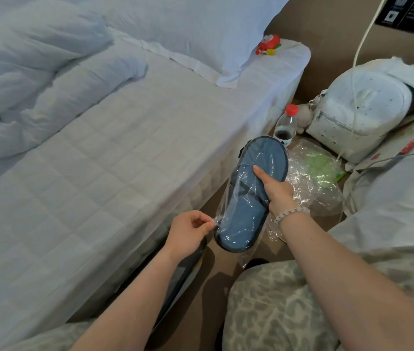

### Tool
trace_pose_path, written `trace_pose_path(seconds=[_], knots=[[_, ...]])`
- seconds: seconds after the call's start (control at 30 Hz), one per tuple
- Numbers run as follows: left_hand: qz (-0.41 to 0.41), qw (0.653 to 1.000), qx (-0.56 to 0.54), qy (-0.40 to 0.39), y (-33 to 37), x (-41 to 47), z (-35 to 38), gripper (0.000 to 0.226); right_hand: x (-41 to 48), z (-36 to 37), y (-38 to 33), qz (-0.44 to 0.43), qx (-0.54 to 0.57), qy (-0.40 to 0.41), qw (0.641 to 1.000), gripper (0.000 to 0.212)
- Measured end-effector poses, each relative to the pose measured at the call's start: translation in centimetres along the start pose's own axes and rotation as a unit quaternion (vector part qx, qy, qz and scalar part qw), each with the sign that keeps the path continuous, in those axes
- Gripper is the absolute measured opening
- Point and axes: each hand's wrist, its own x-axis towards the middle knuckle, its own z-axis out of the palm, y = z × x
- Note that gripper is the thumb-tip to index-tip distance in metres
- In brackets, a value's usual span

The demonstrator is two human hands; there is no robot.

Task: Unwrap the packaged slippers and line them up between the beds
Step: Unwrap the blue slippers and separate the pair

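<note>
A blue slipper (249, 211) with a dark rim, still inside a clear plastic wrapper (228, 198), hangs in the air between the two beds. My right hand (275, 191) grips it from the right side, thumb pressed on its top. My left hand (189, 233) pinches the wrapper's edge at the slipper's lower left. Below my left forearm another dark slipper (188, 274) lies on the floor against the bed, mostly hidden.
The left bed (99, 160) has a white quilted sheet, duvet and pillow. Crumpled clear plastic (315, 178) lies on the brown floor. A red-capped bottle (285, 127) and a white backpack (360, 115) stand farther back. My patterned trouser knees fill the bottom edge.
</note>
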Motion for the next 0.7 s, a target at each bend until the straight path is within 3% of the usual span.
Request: trace_pose_path(seconds=[0.3,0.37,0.43,0.5,0.57,0.7], knots=[[-0.065,0.994,-0.057,0.069,-1.4,0.5,-0.6,0.017,0.9,-0.3,0.9,0.016,0.035,0.007,0.999,0.113],[-0.092,0.987,-0.115,0.068,-1.3,0.5,-0.6,0.009,0.7,-0.1,0.7,0.011,0.021,0.005,1.000,0.100],[-0.122,0.976,-0.175,0.045,-1.1,0.4,-0.5,0.027,0.3,0.1,0.6,0.005,-0.003,0.003,1.000,0.086],[-0.118,0.981,-0.151,0.040,-0.6,0.4,-0.2,0.040,-0.4,0.4,0.6,-0.020,-0.050,-0.026,0.998,0.064],[-0.113,0.984,-0.116,0.068,0.0,0.7,-0.1,0.044,-1.3,0.7,0.9,-0.063,-0.117,-0.085,0.988,0.052],[-0.089,0.975,-0.123,0.161,1.2,2.6,-1.4,0.052,-2.3,1.8,1.5,-0.120,-0.232,-0.238,0.935,0.054]])
